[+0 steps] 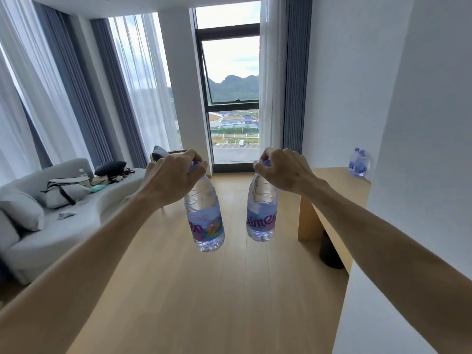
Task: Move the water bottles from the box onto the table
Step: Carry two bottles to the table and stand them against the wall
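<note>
My left hand point(173, 175) grips the purple cap of a clear water bottle point(205, 218) that hangs upright over the wooden floor. A second water bottle point(261, 215) with a purple label hangs from my right hand point(283, 169), also held by its cap. Both arms reach forward at chest height, the bottles about a hand's width apart. To the right stands a light wooden table point(332, 180) against the white wall. Two more water bottles point(358, 162) stand on its far end. No box is in view.
A white sofa point(51, 226) with cushions, a bag and small items runs along the left. A tall window point(231, 98) and grey curtains are straight ahead. A dark bin point(332, 251) sits under the table. A white wall corner point(408, 175) juts out at the right.
</note>
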### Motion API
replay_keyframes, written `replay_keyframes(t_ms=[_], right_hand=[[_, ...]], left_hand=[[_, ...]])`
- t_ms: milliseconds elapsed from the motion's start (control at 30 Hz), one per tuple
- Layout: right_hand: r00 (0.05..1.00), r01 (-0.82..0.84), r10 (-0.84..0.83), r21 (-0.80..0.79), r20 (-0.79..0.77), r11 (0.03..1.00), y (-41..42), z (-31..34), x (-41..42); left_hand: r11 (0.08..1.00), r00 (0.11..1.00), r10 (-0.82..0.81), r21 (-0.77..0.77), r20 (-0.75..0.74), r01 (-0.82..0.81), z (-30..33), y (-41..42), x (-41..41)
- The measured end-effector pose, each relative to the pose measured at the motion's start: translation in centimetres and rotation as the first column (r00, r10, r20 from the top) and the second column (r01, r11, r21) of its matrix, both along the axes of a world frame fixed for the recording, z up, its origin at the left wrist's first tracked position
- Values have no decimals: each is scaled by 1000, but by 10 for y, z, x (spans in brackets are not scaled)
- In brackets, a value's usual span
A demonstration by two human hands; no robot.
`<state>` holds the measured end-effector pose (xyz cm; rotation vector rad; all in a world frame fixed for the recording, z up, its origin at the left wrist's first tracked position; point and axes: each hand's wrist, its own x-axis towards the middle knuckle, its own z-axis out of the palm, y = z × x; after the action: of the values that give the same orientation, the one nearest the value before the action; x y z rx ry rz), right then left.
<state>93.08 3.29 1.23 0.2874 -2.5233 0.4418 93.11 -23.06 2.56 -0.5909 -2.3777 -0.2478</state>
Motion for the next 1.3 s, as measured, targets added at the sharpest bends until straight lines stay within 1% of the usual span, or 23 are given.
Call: replay_keyframes(t_ms=[133, 300, 433, 533, 833, 967, 1133, 1300], right_hand=[[1000, -12, 12, 7, 3, 1000, 24, 1, -86], [1000, 18, -19, 17, 14, 1000, 53, 1, -177], [998, 48, -49, 14, 50, 999, 80, -2, -241], [994, 83, -85, 27, 67, 996, 102, -7, -288], [963, 238, -247, 87, 106, 967, 168, -17, -436], [936, 325, -330, 58, 119, 944, 199, -15, -498], [898, 426, -423, 0, 122, 905, 245, -20, -558], [858, 501, -496, -8, 137, 865, 298, -32, -613]], left_hand=[[999, 1000, 8, -42, -1, -8, 4, 26, -89], [1000, 999, -7, -28, 37, 8, 10, 52, -189], [1000, 999, -15, 5, 37, 15, 6, 75, -261], [998, 997, -56, 25, 49, 54, -3, 94, -318], [978, 972, -210, 21, 105, 209, -21, 161, -511], [961, 957, -277, 12, 81, 277, -13, 197, -593], [943, 938, -333, 17, 96, 333, -7, 248, -672], [926, 918, -375, 10, 132, 377, -16, 309, -737]])
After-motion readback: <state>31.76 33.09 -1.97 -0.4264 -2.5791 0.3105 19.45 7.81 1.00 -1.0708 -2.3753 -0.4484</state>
